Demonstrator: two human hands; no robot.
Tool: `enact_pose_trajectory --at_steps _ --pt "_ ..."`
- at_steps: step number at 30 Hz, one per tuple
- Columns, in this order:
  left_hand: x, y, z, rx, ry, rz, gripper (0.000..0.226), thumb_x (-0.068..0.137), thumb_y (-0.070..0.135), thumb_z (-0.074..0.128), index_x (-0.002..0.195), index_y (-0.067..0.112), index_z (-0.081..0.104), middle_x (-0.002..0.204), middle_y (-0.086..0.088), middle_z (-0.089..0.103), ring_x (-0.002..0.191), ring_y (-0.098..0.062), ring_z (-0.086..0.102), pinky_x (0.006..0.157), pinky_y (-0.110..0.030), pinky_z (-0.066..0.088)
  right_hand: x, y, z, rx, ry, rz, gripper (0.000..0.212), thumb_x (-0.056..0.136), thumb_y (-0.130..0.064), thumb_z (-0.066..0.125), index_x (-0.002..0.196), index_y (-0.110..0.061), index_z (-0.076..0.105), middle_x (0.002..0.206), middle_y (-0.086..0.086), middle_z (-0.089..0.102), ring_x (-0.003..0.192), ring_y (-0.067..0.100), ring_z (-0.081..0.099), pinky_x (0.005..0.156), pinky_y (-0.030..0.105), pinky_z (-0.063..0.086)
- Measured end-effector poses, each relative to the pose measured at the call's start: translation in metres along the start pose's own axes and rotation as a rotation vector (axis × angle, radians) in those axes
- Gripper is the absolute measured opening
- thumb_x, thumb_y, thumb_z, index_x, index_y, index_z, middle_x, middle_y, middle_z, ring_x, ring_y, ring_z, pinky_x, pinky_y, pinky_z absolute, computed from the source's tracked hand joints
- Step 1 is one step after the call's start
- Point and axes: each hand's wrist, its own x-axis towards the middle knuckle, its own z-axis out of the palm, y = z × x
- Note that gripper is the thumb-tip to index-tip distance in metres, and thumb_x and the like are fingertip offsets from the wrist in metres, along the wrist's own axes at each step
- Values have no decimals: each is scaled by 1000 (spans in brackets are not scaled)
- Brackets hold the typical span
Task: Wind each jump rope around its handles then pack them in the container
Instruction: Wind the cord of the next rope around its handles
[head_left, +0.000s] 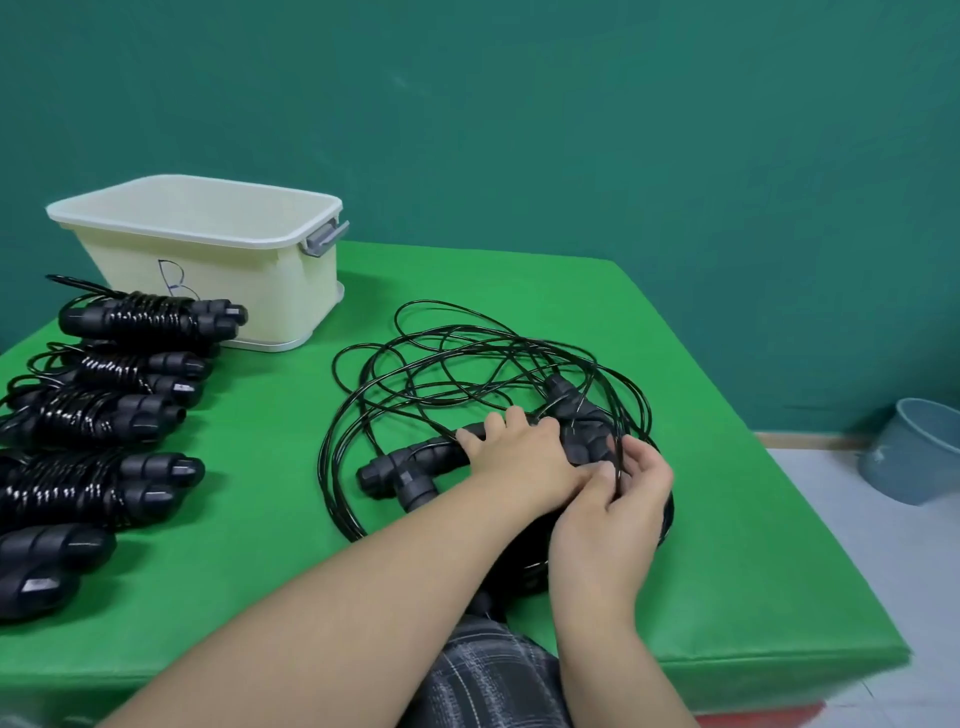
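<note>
Left hand (524, 452) lay across a pair of black jump-rope handles (415, 462), fingers curled over the top of them, pressing them to the green bench (727, 545). Right hand (618, 499) sat just right of that grip, touching the left wrist, thumb and forefinger pinching a thin strand of black rope (616, 462). Loose tangle of rope loops (467, 358) spread around and beyond both grips, ringing them on the far side and to the left. Second pair of handles (576, 415) rested just beyond the right grip, partly under the loops. More dark handle or rope showed beneath the right wrist, too hidden to make out.

Well to the left of the grips, stood in a row: five wound jump ropes (150, 317), each rope coiled round its two handles, nearest one cut off by the frame edge. Cream plastic container (208, 260) with a grey side latch sat far left and beyond the grips, just behind the farthest wound rope, nothing visible inside from this angle. Blue-grey bucket (914, 452) stood on the floor far right of the grips, off the bench. Plaid cloth (488, 670) showed below the forearms.
</note>
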Motion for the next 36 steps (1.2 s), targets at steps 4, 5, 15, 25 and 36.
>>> enact_pose_trajectory --at_steps 4,5,15,25,36 --pt "3 -3 2 -166 84 -15 55 80 59 50 118 20 48 128 -8 42 122 -29 33 99 -42 29 -1 -1 -1 27 18 -14 25 99 -6 41 121 -16 47 116 -3 54 104 11 53 78 8 35" --pt "1 -6 3 -244 117 -12 51 80 54 52 116 19 47 126 -6 42 120 -28 34 97 -40 30 -1 -2 -1 27 22 -21 25 99 -6 41 121 -17 46 116 -3 54 105 11 53 76 5 34" --pt "-45 -54 -29 -1089 532 72 21 75 28 60 85 30 42 105 -10 47 81 -12 45 72 -27 35 -7 -9 -4 -19 -70 -18 28 95 -8 51 116 -22 41 117 -3 53 94 0 53 76 5 33" --pt "-102 -93 -101 -1165 893 102 39 58 50 58 89 34 41 114 -16 48 90 -12 46 90 -33 40 -32 -27 -20 -509 -340 -61 59 92 -11 54 144 -20 30 152 1 30 140 21 24 112 36 24" --pt "-179 -95 -115 -956 786 86 47 80 36 69 113 13 44 120 -5 37 106 -14 43 107 -39 34 -116 -80 -18 -157 -770 -491 74 84 -40 64 147 -23 30 143 -10 39 132 5 34 110 24 28"
